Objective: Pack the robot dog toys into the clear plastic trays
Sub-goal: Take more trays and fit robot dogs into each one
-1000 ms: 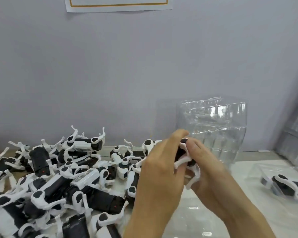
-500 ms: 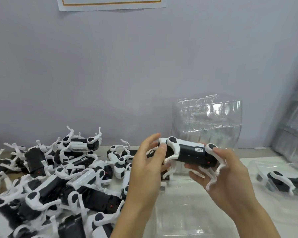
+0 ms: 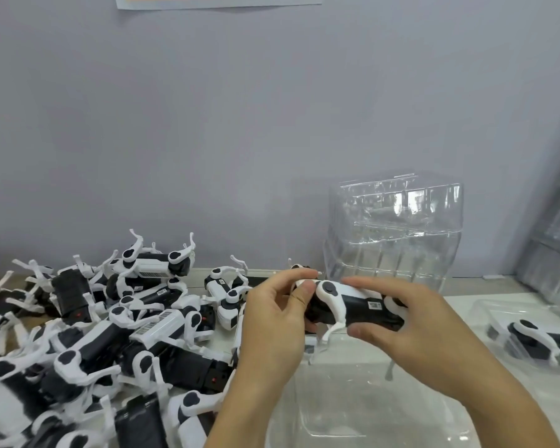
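1. Head view, placement: the held robot dog toy [image 3: 353,307] lies level, on its side, above the open clear tray [image 3: 369,412] that sits on the table [image 3: 459,305] right in front of the person. I judge this is so it can go straight down into the moulded cavity. Its white legs hang down toward the tray.

2. Head view, supply: the pile of robot dog toys [image 3: 110,334] sprawls at the left of the table, within easy reach of the left hand, legs tangled and sticking up. It probably serves as the stock still to be packed.

3. Head view, trays: a stack of clear trays [image 3: 395,234] stands against the wall [image 3: 240,124] behind the hands, likely as spares. At the far right a packed tray [image 3: 495,321] holds another toy [image 3: 537,337], which suggests finished packs are set aside there.

4. Head view, left hand [image 3: 272,331]: its fingers are curled in a narrow pinch on the toy's front end, thumb and forefinger at a white leg joint. It seems to be folding or steadying the leg, though I cannot tell which.

5. Head view, right hand [image 3: 411,321]: it wraps over the rear half of the black body, fingers across the top and thumb beneath, carrying the toy's weight.

6. Judgement: the toy is not yet in the tray. Loose legs could snag on the cavity edge if they are not tucked in first.
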A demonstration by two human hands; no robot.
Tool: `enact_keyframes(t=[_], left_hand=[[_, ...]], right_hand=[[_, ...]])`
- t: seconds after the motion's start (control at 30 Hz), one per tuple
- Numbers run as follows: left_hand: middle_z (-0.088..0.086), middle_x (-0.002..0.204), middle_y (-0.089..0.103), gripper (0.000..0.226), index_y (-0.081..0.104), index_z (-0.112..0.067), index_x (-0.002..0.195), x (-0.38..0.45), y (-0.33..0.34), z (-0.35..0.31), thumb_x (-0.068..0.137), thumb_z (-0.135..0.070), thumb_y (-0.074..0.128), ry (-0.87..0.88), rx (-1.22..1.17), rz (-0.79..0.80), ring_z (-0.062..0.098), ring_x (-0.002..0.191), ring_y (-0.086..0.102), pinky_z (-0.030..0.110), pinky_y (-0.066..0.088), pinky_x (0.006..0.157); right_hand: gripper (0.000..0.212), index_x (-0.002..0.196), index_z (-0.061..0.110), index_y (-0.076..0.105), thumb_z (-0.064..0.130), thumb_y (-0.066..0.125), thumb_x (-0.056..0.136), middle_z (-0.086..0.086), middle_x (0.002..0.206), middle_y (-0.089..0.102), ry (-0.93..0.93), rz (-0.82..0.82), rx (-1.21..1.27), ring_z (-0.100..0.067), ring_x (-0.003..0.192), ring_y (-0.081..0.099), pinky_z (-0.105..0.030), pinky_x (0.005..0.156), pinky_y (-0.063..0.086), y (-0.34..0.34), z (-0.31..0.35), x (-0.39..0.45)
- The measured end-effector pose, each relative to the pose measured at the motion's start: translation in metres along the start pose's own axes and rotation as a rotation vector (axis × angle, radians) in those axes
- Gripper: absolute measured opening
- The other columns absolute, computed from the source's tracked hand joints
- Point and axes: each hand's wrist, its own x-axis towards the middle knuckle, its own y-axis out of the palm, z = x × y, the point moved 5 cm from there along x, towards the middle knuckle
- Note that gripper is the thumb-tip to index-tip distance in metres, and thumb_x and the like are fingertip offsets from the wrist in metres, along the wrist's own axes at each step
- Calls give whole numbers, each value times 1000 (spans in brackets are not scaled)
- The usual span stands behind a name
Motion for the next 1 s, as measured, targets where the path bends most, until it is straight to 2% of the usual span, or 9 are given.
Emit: enact_keyframes(t=[0.13,0.23,0.3,0.4,0.53,0.6,0.7,0.83,1.0], left_hand=[[4,87,75,12,75,-19,98,-2,6,6,94,-14,65,-51,17,123,16,80,72,27,57,64],[-14,93,75,13,72,-30,99,-3,4,17,97,-26,59,-99,216,153,-2,92,67,16,51,81],[-17,95,71,17,69,-28,102,-3,1,22,98,-20,55,-101,462,183,-8,90,63,4,42,77],[-8,106,67,22,67,-21,111,-6,1,35,97,-16,51,-124,734,309,-2,80,55,0,38,67],[-5,83,57,23,57,-24,77,-9,1,37,95,-12,51,-135,822,335,6,66,46,9,36,58],[-7,86,61,27,58,-27,72,-9,0,40,94,-13,49,-155,853,326,12,84,53,20,42,78],[-15,103,66,24,68,-35,98,-7,0,47,98,-19,50,-195,841,334,14,112,53,37,39,104],[-17,112,63,20,65,-39,111,-5,-1,53,99,-27,54,-209,813,325,13,116,52,37,39,107],[-13,122,62,26,65,-36,117,-3,-5,61,99,-23,51,-238,797,327,17,121,52,38,42,106]], right_hand=[[34,93,45,73,18,83,76,26,88,71,89,43,-91,3,84,64,-21,78,51,-4,-6,-1],[39,82,46,69,10,83,74,25,82,69,154,78,-84,3,79,63,-17,68,48,-7,-15,-4],[43,81,49,68,10,85,72,28,83,68,181,83,-77,5,78,62,-16,64,43,-8,-20,-6],[43,83,49,67,11,85,71,28,85,66,202,100,-55,3,75,63,-16,63,44,-6,-24,-6],[37,84,44,69,13,84,72,17,82,66,222,174,-23,-2,67,64,-12,54,44,2,-24,-6],[36,84,43,68,13,84,72,15,79,64,236,208,-20,-1,63,61,-12,47,42,4,-26,-6],[40,80,43,63,10,84,72,23,80,62,266,230,-83,2,65,59,-10,47,39,5,-32,-7],[41,76,45,60,13,85,69,12,84,61,324,250,-192,-12,81,57,-25,62,43,10,-38,-8],[32,77,37,63,19,86,64,10,83,62,367,319,-218,-16,77,63,-33,66,57,22,-39,-9]])
